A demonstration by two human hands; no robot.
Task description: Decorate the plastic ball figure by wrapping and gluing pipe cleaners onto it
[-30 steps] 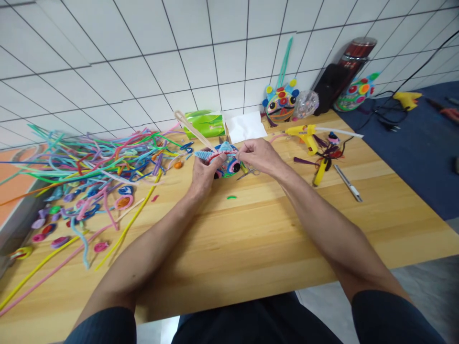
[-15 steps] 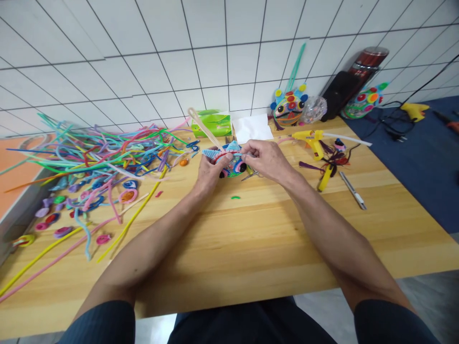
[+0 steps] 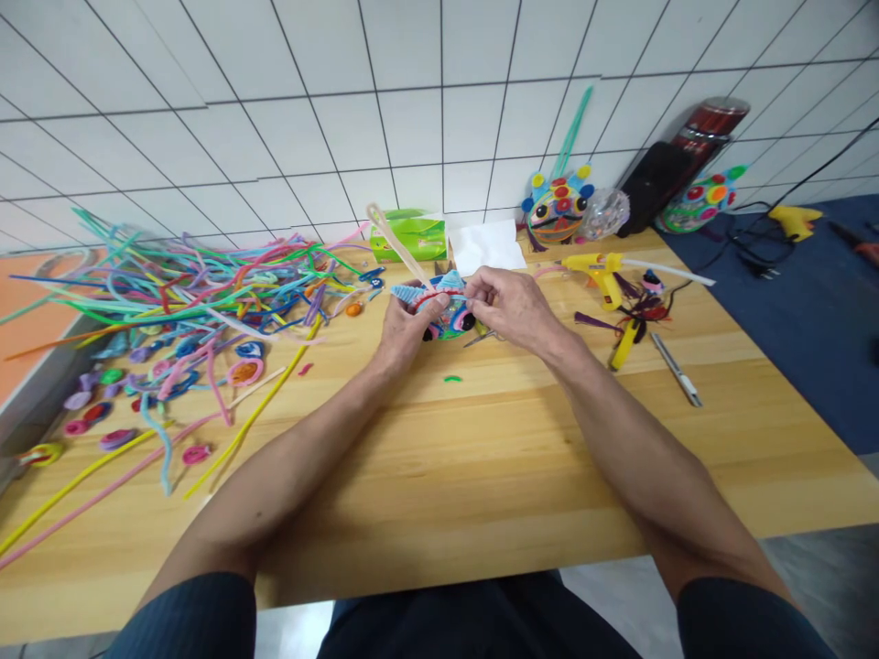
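Between my hands is a pipe-cleaner animal head (image 3: pixel 450 322) with light blue pointed ears, a red band and dark eyes ringed in pink and blue. A pale loop (image 3: pixel 396 243) rises from its top. My left hand (image 3: pixel 405 331) is closed round its left side, thumb pressing on the red band. At the right side, the fingertips of my right hand (image 3: pixel 512 304) pinch a light blue pipe cleaner (image 3: pixel 459 296) lying along the band; its far end is hidden by the fingers. Scissors (image 3: pixel 481 339) lie just below my right hand, partly covered.
A heap of pipe cleaners (image 3: pixel 199 279) and several coiled pieces (image 3: pixel 196 454) cover the left. Behind stand a green tissue pack (image 3: pixel 412 238) and a finished head (image 3: pixel 559 206). To the right lie a yellow glue gun (image 3: pixel 596 273) and a craft knife (image 3: pixel 677 369).
The whole view has shifted slightly. Both hands keep their hold on the animal head, with only a very small movement of the right fingers at the band.
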